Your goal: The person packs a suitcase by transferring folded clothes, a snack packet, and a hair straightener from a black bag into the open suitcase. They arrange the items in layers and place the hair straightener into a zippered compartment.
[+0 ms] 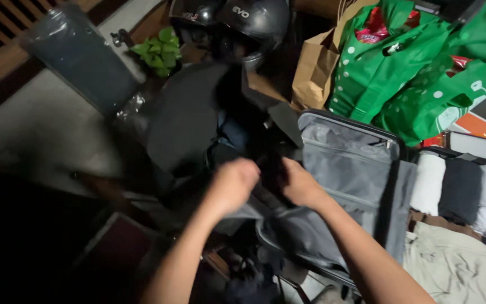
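Note:
My left hand [233, 183] and my right hand [299, 184] are close together in the middle of the view, both closed around a dark piece of clothing [270, 163] held between them. The dark garment hangs just in front of the grey lid lining [347, 163] of an open suitcase. The suitcase's other half, at the right, holds rolled white and dark clothes [461, 191] and a folded beige garment [454, 264]. What lies under my hands is hidden in shadow.
A black helmet [243, 25] and a small green plant [157, 52] stand at the back. Green shopping bags [423, 67] and a brown paper bag [313, 70] crowd behind the suitcase. A dark plastic-wrapped panel [80, 56] leans at the upper left.

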